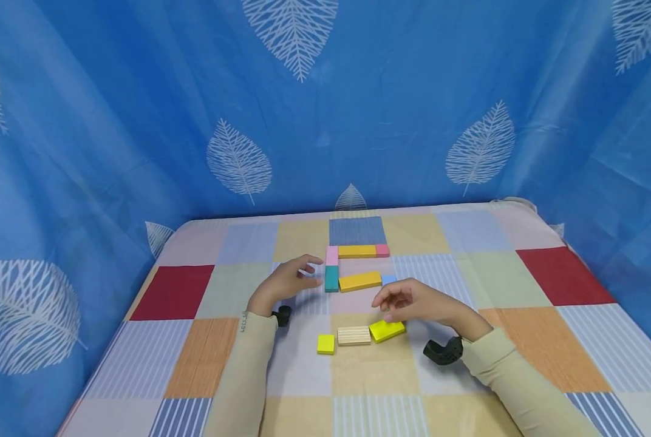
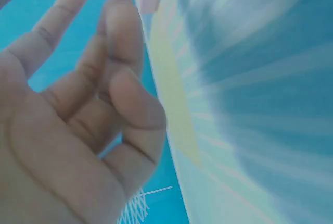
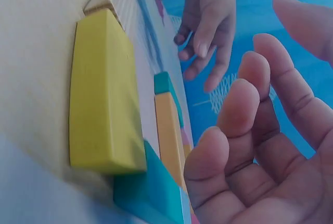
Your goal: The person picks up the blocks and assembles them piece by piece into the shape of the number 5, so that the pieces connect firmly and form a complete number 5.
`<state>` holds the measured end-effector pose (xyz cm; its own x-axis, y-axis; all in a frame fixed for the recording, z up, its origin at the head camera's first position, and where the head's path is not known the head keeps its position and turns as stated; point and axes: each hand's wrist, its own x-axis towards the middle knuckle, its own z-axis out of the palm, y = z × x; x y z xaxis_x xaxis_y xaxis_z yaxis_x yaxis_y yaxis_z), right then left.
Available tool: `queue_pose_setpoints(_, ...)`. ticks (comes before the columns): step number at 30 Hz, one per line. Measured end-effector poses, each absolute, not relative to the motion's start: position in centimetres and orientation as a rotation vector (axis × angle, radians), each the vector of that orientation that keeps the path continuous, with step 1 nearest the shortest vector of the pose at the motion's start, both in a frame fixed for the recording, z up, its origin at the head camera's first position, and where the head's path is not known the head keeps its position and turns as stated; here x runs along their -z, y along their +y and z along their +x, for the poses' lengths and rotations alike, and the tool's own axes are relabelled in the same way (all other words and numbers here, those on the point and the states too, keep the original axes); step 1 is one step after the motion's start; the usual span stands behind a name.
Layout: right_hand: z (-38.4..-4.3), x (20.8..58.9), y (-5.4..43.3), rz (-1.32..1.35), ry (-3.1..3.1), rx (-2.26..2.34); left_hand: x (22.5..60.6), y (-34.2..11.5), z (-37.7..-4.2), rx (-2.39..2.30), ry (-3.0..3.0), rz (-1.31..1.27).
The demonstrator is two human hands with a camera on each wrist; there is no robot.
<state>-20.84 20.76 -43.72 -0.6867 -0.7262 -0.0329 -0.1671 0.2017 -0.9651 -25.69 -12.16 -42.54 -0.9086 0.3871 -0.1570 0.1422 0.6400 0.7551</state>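
My left hand (image 1: 283, 283) hovers just left of a teal block (image 1: 331, 279) and a pink block (image 1: 332, 255), its loosely bent fingers holding nothing. Above the near blocks hangs my right hand (image 1: 417, 301), also with nothing in its relaxed fingers. Below it lies a long yellow block (image 1: 388, 331), tilted beside a ridged wooden block (image 1: 354, 335) and a small yellow square block (image 1: 326, 344). An orange block (image 1: 360, 281) sits right of the teal one, near a light blue block (image 1: 388, 279). Another teal block (image 3: 153, 190) shows beyond the yellow block in the right wrist view.
At the back of the arrangement, another orange block (image 1: 357, 251) lies between the pink block and a small red-pink block (image 1: 382, 250). A patchwork cloth (image 1: 377, 376) covers the table. Blue curtains (image 1: 358, 121) with white leaf prints hang behind and at both sides.
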Motion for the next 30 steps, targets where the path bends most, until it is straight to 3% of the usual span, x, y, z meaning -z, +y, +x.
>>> queue_pose_setpoints(11, -20.9, 43.4, 23.7, -0.756, 1.971, 1.519, 41.9, -12.8, -24.2, -1.249, 2.443, 0.807)
queue_pose_setpoints(30, -20.3, 43.2, 29.8, -0.532, 2.155, 1.484, 42.0, -13.6, -20.7, -1.148, 2.315, 0.867)
